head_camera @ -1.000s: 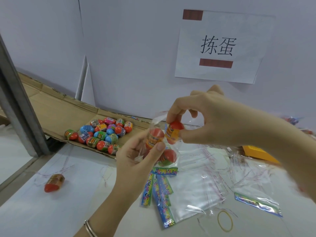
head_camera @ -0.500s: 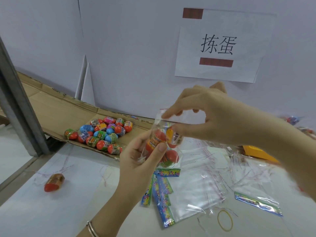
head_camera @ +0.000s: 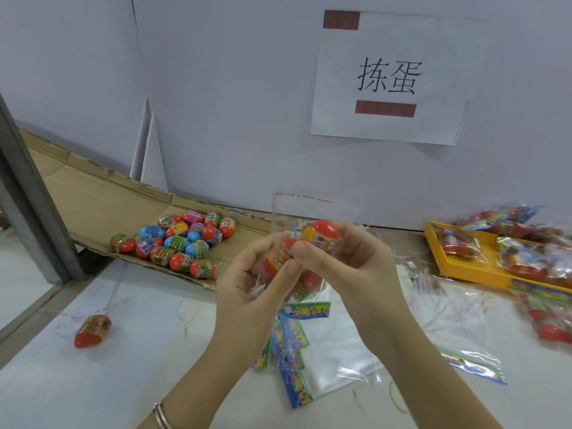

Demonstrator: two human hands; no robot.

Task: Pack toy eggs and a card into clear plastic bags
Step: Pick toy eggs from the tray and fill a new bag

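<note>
Since a second ago, my right hand (head_camera: 349,267) is pinching the clear bag (head_camera: 297,230) of toy eggs (head_camera: 322,235) mid-air above the cards (head_camera: 291,345); left hand (head_camera: 247,289) fingers (head_camera: 286,274) are clasping it too

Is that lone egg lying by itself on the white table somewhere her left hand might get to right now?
Probably yes, but not right away. The lone egg lies in the open with nothing around it, on the left hand's side. That hand is busy gripping the clear bag of eggs.

Red-topped toy eggs (head_camera: 182,243) with blue, green, pink bands; yellow tray (head_camera: 464,267).
</note>
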